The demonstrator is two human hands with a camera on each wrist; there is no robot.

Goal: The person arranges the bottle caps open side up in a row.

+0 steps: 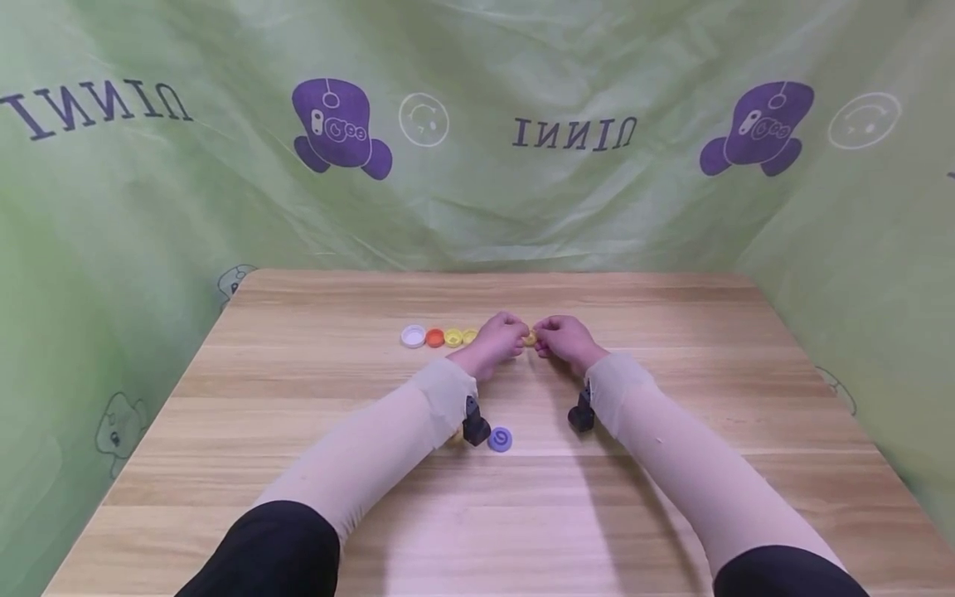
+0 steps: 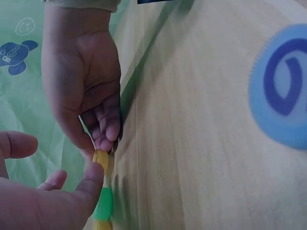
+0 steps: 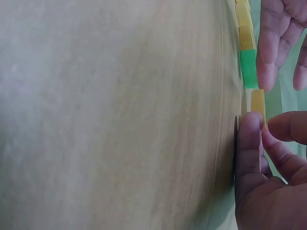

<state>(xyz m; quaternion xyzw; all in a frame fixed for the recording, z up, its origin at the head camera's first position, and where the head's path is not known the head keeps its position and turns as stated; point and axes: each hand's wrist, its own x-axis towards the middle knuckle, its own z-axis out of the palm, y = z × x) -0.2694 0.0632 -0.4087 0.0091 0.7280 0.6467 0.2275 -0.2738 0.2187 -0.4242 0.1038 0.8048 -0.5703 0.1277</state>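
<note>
- Just right of centre in the head view, the right hand (image 1: 564, 338) appears to pinch the end yellow cap (image 1: 529, 339); the left hand (image 1: 496, 342) has its fingers extended beside it, without a visible grip.
- That cap could slip or tip if the pinch, which seems to take only its edge, loosens.
- A sideways nudge from the left fingertips could push the neighbouring green cap (image 3: 248, 68), upper right in the right wrist view, out of line.
- Pressing too hard along the row might shift the yellow, orange (image 1: 435, 337) and white (image 1: 413, 336) caps.
- In the head view, the left hand hides the row's middle, green cap included; whether its fingertip touches the end cap is unclear.
- Near lower centre, a tan object (image 1: 456, 437) beside the blue cap (image 1: 501, 439) is mostly covered by the left sleeve and wrist camera (image 1: 475, 427).
</note>
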